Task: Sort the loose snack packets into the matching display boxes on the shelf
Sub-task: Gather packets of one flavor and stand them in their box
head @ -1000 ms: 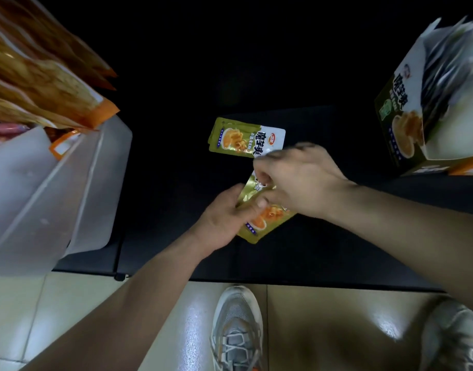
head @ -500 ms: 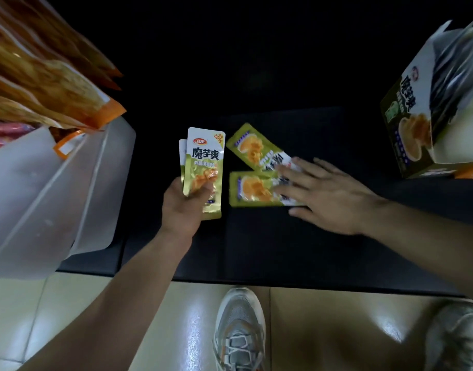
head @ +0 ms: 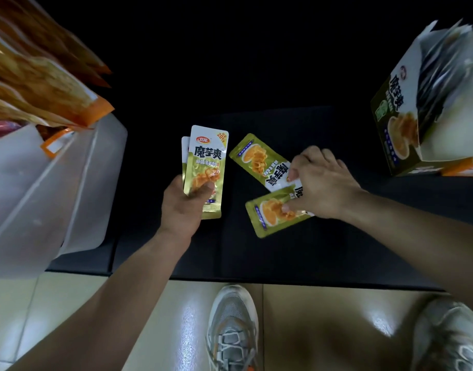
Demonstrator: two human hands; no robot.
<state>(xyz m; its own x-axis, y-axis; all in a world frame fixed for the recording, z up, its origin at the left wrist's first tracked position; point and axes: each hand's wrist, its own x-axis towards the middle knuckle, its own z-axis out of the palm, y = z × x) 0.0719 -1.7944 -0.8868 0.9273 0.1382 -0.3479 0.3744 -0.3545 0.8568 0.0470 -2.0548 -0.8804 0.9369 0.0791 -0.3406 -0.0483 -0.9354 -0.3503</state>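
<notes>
The left hand (head: pixel 181 207) pinches two glossy green-and-gold foil snack packets (head: pixel 207 162) upright by their lower halves, thumb in front. The right hand (head: pixel 321 186) curls its fingertips onto the white ends of two more loose packets (head: pixel 256 159) lying overlapped mid-way along the black shelf (head: pixel 283 253). They look light, thin, floppy and slick, so a flat sealed edge is probably the best place to grip. The matching green cardboard display box (head: pixel 390 111) stands far right.

Dark shelf (head: pixel 283 253) — upper packet (head: pixel 256 159), lower packet (head: pixel 267 215) lying flat; display box (head: pixel 396 124) at right.
</notes>
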